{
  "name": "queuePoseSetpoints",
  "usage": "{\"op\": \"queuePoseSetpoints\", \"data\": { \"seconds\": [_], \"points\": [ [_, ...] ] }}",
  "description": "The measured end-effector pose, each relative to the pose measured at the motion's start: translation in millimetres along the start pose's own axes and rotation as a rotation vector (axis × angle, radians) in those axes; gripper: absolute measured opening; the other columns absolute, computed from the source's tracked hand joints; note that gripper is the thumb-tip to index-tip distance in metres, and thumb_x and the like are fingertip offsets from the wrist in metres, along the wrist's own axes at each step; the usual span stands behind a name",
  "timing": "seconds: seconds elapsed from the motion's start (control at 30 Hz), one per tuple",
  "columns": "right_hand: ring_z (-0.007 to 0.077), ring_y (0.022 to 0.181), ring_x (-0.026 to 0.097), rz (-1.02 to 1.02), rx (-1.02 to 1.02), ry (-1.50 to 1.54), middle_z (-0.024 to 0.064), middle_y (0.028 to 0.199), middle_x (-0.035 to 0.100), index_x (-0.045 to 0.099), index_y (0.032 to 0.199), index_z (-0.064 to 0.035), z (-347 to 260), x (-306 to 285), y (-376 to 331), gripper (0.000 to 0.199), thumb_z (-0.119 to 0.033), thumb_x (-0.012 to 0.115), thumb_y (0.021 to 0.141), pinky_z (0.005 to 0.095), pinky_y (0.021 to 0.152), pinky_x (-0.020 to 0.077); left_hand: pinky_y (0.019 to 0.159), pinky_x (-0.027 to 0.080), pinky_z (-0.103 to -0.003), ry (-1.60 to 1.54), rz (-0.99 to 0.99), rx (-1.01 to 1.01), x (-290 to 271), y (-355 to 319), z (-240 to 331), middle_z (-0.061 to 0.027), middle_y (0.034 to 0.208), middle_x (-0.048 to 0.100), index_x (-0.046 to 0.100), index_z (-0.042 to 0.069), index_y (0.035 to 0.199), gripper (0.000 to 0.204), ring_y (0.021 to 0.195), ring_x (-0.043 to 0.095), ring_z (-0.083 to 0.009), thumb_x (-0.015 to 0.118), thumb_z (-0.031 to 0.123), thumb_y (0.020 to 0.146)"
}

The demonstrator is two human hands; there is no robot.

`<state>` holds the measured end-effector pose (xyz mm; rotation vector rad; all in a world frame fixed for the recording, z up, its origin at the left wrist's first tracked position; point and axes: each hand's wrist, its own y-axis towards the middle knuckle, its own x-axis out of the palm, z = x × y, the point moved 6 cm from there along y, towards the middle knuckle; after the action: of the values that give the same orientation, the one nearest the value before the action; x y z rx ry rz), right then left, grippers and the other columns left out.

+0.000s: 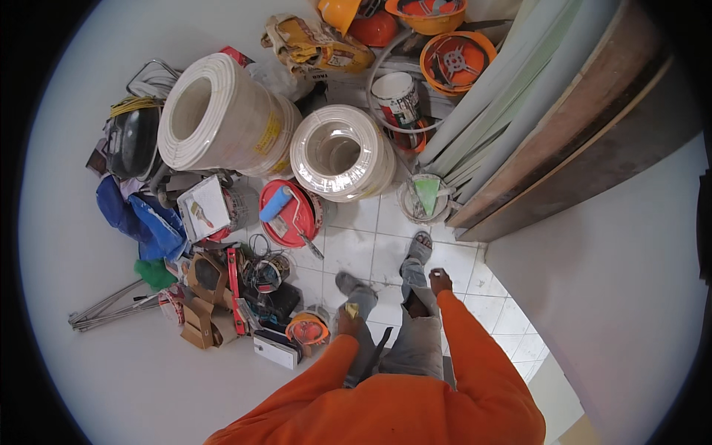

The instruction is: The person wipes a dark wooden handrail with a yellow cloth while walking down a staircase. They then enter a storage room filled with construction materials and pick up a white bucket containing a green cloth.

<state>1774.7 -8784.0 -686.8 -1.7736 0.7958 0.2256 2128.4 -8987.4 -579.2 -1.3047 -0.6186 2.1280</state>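
Note:
My left hand hangs low beside my left leg, closed around a small yellow thing whose kind I cannot make out. On the other side, my right hand hangs by my right knee with its fingers curled. A small white bit shows at those fingers, too small to name. Neither hand touches the stored goods. Ahead of my feet stands a bucket with a red lid, and a paint roller with a blue sleeve lies on top of it.
Large white coils of tubing and a wrapped coil stand ahead. Orange helmets lie at the back. Long boards lean at the right, beside a bucket with a green trowel. Boxes and a red level crowd the left.

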Motion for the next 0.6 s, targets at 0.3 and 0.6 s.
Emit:
{"op": "queuePoseSetpoints", "data": {
  "seconds": [0.3,0.6],
  "points": [
    [0.0398,0.113,0.067,-0.096,0.03,-0.007,0.0191,0.117,0.072,0.069,0.114,-0.0141,-11.9,3.7,102.9,0.034,-0.036,0.064,0.088,0.0454,0.098,0.0527,0.089,0.052,-0.054,0.194,-0.264,0.021,39.5,24.7,95.7,-0.0279,0.112,0.067,0.057,0.007,0.125,0.042,0.106,0.063,-0.0492,0.066,0.031,0.091],
    [0.0461,0.112,0.064,0.144,-0.175,0.15,0.0302,0.118,0.065,0.059,0.129,0.0019,-64.0,40.0,233.9,0.07,-0.042,0.08,0.079,0.0495,0.098,0.0505,0.096,0.045,-0.054,0.628,-0.345,0.209,106.1,52.1,43.2,-0.0164,0.116,0.06,0.053,0.01,0.124,0.046,0.117,0.056,-0.0403,0.071,0.023,0.083]
  ]
}}
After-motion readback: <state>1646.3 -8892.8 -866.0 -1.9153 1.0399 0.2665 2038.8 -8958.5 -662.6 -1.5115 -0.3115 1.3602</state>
